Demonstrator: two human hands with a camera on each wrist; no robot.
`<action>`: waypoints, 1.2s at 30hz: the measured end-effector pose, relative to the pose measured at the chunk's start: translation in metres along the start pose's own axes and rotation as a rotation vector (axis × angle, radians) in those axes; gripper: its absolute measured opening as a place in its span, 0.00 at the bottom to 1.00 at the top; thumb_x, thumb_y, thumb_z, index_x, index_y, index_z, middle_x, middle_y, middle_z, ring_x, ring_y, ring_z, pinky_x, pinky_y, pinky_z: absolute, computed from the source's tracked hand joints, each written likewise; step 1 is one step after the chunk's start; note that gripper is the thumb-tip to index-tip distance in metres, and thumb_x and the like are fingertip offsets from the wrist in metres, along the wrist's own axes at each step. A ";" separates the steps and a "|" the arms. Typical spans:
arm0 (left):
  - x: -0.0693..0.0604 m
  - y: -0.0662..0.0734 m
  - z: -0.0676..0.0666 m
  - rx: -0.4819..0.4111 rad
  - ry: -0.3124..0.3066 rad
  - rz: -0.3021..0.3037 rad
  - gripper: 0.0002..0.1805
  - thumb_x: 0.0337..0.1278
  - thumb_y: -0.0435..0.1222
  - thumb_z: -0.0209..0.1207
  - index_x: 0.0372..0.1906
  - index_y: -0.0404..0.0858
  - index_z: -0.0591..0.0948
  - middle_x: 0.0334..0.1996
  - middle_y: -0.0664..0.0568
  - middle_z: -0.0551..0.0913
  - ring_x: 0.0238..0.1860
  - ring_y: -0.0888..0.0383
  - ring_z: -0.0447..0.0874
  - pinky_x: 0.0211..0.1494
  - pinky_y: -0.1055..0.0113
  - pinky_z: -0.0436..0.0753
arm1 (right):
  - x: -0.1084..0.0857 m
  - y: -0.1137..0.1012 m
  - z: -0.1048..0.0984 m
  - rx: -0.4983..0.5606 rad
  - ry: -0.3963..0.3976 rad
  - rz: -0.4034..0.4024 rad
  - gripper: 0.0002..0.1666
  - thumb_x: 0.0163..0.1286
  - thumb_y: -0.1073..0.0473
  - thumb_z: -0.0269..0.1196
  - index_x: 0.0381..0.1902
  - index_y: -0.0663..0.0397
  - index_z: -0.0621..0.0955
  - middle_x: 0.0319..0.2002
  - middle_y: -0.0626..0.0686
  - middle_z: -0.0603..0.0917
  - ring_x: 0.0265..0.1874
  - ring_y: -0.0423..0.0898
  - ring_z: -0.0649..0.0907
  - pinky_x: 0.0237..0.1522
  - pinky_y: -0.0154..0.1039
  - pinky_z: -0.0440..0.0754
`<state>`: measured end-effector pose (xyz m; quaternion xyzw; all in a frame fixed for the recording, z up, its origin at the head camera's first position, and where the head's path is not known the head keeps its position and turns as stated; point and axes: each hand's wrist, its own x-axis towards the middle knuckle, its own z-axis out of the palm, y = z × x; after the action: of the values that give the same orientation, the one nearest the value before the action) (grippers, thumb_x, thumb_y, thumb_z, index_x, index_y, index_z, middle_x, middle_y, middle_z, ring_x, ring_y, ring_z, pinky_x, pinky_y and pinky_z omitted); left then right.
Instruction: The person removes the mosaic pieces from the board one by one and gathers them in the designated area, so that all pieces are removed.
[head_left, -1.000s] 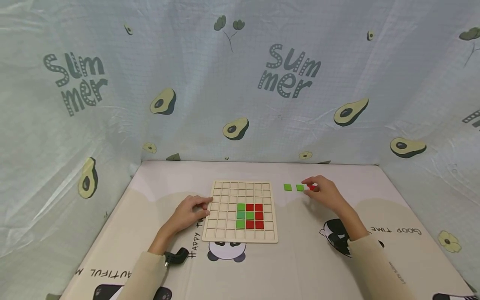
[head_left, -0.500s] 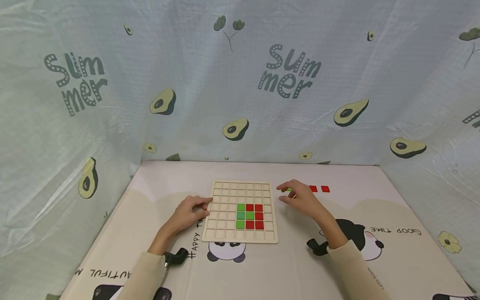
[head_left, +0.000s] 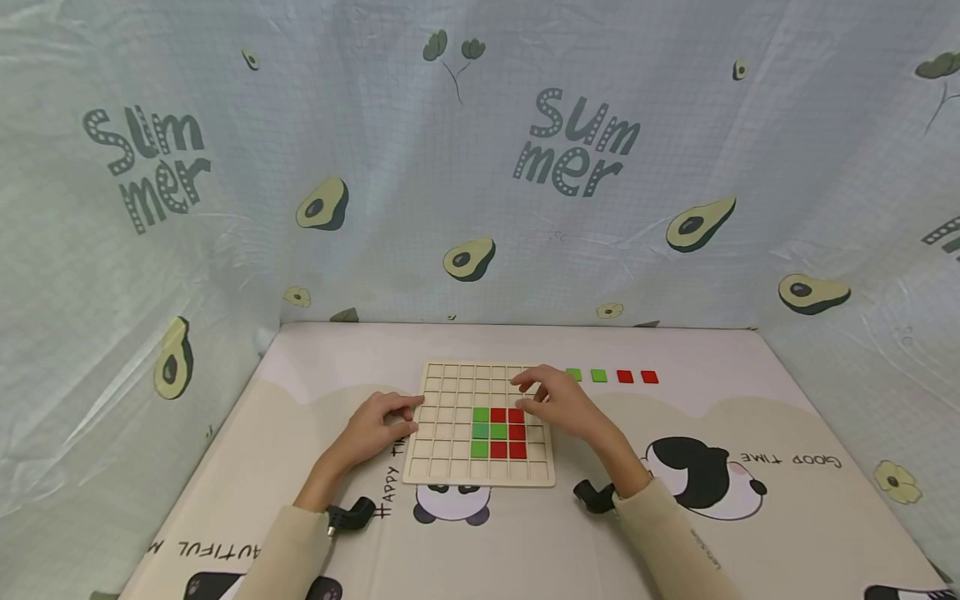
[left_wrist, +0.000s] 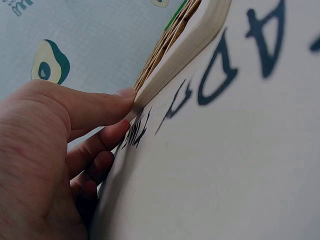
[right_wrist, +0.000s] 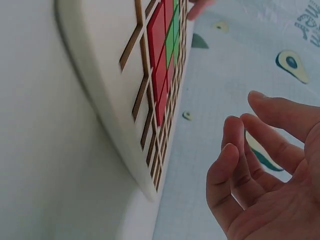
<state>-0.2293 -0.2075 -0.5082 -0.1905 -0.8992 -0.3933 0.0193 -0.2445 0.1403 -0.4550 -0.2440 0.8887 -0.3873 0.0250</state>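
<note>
A pale wooden grid board (head_left: 442, 471) lies on the table, with a square block of green tiles (head_left: 480, 431) and red tiles (head_left: 517, 432) set in its cells. At the board's left edge, my left hand (head_left: 375, 427) touches the rim with index finger and thumb spread apart; the left wrist view shows the thumb against the wooden edge (left_wrist: 200, 37). Over the upper right of the board hovers my right hand (head_left: 561, 404), fingers loosely bent. In the right wrist view nothing shows between the right fingers (right_wrist: 225, 160) and thumb. The right hand hides some cells.
Right of the board, two loose green tiles (head_left: 598, 376) and two loose red tiles (head_left: 625, 377) lie in a row. A printed cloth covers the table (head_left: 525, 542), and a patterned sheet (head_left: 375, 167) rises behind and at the sides.
My right hand has moved left from the loose tiles, over to the board, uncovering the whole row. The left hand stays at the board's edge, and the set tiles look the same.
</note>
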 end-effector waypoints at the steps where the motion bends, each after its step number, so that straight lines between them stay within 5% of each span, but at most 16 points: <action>1: 0.000 0.000 0.000 0.001 0.002 0.002 0.25 0.60 0.35 0.69 0.63 0.37 0.84 0.33 0.60 0.82 0.44 0.57 0.74 0.56 0.59 0.69 | 0.002 -0.002 0.002 0.003 -0.005 -0.005 0.21 0.69 0.60 0.68 0.59 0.59 0.83 0.49 0.58 0.86 0.35 0.43 0.80 0.35 0.34 0.79; 15: 0.000 -0.003 0.000 -0.003 0.003 -0.008 0.24 0.60 0.35 0.69 0.63 0.38 0.84 0.33 0.62 0.81 0.44 0.57 0.73 0.56 0.58 0.69 | 0.025 -0.016 0.032 0.043 -0.046 -0.031 0.19 0.70 0.60 0.68 0.57 0.58 0.85 0.48 0.57 0.86 0.30 0.41 0.79 0.33 0.33 0.78; 36: 0.002 0.000 0.000 0.011 -0.004 0.003 0.24 0.60 0.35 0.69 0.63 0.38 0.84 0.32 0.62 0.81 0.42 0.58 0.73 0.54 0.60 0.68 | 0.027 -0.008 0.050 0.016 -0.153 0.037 0.18 0.69 0.61 0.69 0.56 0.57 0.86 0.51 0.55 0.85 0.35 0.42 0.79 0.38 0.38 0.78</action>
<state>-0.2308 -0.2070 -0.5075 -0.1926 -0.9011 -0.3880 0.0191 -0.2530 0.0895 -0.4802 -0.2561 0.8854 -0.3743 0.1019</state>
